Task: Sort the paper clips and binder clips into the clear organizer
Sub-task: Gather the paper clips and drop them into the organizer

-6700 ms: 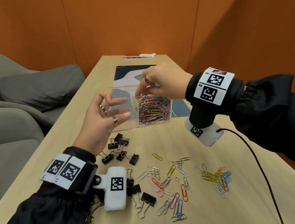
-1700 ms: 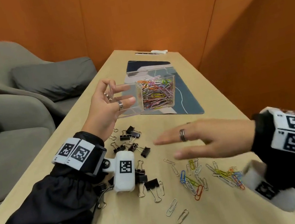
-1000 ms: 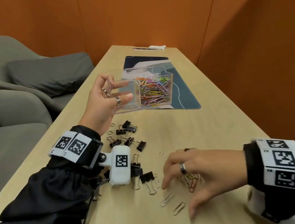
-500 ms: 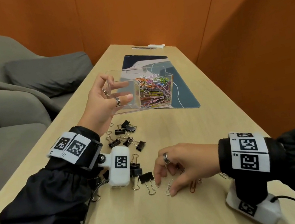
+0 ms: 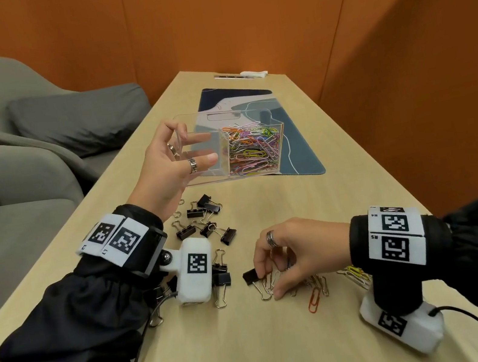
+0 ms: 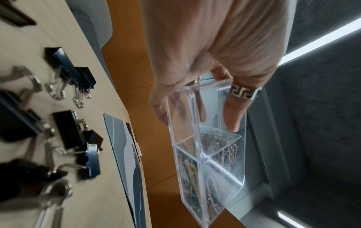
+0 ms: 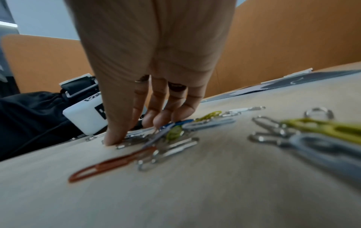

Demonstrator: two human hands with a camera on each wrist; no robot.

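While curled fingers rake wiry paper clips, left hand grips clear organizer.

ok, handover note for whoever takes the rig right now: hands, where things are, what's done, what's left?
Left hand holds the clear two-compartment acrylic organizer lifted off the light wooden table.
Right hand is down on the table, fingers gathering loose coloured wire paper clips; whether any are gripped yet is unclear.
Done: one compartment holds a pile of sorted paper clips; the other looks empty.
Left: the loose paper clips, plus all black metal binder clips, none of which are in the organizer.
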